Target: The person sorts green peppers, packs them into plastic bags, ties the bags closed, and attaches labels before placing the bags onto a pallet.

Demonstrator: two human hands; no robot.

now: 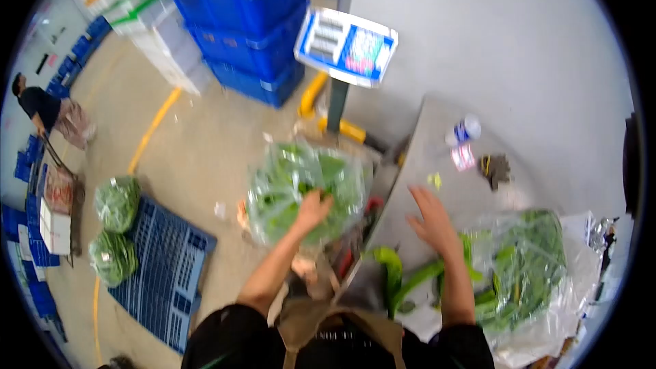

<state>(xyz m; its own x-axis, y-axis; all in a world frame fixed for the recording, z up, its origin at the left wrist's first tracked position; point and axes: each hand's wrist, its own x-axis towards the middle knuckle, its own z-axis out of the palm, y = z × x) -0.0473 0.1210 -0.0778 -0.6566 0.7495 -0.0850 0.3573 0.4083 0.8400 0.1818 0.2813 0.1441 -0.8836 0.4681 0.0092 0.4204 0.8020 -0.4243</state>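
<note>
My left hand (313, 213) is closed on a clear plastic bag of leafy greens (287, 184), its fingers curled in at the bag's middle. The bag is beside the metal table, over the floor side. My right hand (432, 222) hangs above the table (427, 143) with fingers stretched out and nothing in them. Under and beside the right forearm lie long curved green vegetables (391, 266), which look like peppers. A second clear bag of greens (529, 266) rests on the table to the right.
On the table's far part are a bottle (465, 130), a pink-and-white label (462, 157) and a dark glove (495, 169). A scale display (346, 46) stands on a post. Blue crates (249, 34) are stacked beyond. Bagged greens (115, 258) adjoin a blue pallet (164, 260). A person (51, 109) handles a cart.
</note>
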